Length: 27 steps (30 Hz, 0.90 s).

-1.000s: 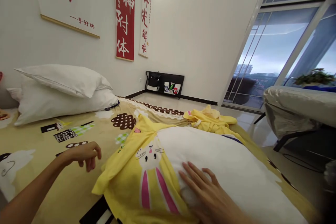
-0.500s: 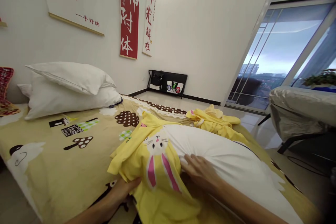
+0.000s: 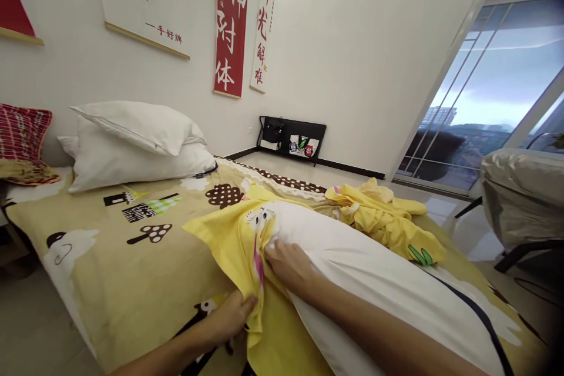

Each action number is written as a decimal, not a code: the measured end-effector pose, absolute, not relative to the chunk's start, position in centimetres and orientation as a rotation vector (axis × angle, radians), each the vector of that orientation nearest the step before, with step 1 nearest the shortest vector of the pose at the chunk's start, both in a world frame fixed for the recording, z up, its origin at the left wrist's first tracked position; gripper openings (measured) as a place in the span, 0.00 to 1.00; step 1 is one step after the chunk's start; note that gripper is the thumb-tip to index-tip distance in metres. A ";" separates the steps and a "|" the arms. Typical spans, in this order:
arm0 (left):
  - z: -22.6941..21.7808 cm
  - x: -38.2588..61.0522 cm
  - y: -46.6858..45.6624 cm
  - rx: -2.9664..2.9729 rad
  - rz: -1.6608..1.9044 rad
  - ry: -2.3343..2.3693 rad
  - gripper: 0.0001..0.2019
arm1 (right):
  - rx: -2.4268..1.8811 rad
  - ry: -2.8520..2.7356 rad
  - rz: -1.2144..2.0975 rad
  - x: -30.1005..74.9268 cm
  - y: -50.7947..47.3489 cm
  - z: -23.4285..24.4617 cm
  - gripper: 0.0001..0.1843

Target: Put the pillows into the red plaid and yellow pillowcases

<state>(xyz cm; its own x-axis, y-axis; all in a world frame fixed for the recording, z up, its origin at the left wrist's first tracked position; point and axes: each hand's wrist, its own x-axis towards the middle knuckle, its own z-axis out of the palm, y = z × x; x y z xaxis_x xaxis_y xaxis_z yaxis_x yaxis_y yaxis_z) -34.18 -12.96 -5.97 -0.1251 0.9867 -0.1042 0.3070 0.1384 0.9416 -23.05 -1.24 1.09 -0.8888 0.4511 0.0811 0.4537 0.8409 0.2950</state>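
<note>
A yellow pillowcase (image 3: 233,229) with a rabbit print lies bunched around the near-left end of a long white pillow (image 3: 379,282) on the bed. My left hand (image 3: 233,317) pinches the pillowcase's lower edge, fingers closed on the cloth. At the pillowcase's opening, my right hand (image 3: 288,261) is closed on the white pillow's end, its fingertips partly hidden against the yellow cloth. Part of the rabbit's face and one pink ear show between the hands; folds hide the remainder of the print.
Two white pillows (image 3: 141,150) are stacked at the bed's far left, near a red plaid cushion (image 3: 26,135). More crumpled yellow cloth (image 3: 383,214) lies beyond the white pillow. A covered chair (image 3: 524,200) stands right of the bed, and a black rack (image 3: 293,138) against the wall.
My right hand has moved left with the pillow's end, toward the pillowcase. The pillowcase has folded over, hiding most of the rabbit. The view has turned slightly left.
</note>
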 end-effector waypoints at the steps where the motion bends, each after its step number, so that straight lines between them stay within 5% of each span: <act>1: -5.7 -33.5 -13.2 1.323 0.972 1.558 0.22 | -0.746 -2.998 -0.482 -23.5 -1.0 1.2 0.14; 7: -2.3 -35.7 -13.6 1.526 0.717 1.522 0.16 | -0.602 -3.067 -0.442 -23.2 -1.3 -0.1 0.12; 12: 1.3 -35.6 -16.3 1.739 0.383 2.164 0.16 | -0.519 -3.036 -0.455 -21.7 -1.2 -0.1 0.10; 17: 1.0 -32.6 -14.5 2.100 0.412 2.202 0.16 | -0.514 -2.973 -0.480 -21.2 -1.8 1.1 0.10; 23: -3.0 -35.0 -12.4 1.964 0.597 2.199 0.20 | -0.508 -2.557 -0.864 -13.2 -5.6 -2.2 0.40; 27: -2.9 -33.3 -12.3 1.963 0.656 2.145 0.27 | -0.607 -2.452 -1.088 -8.9 -6.1 -5.4 0.40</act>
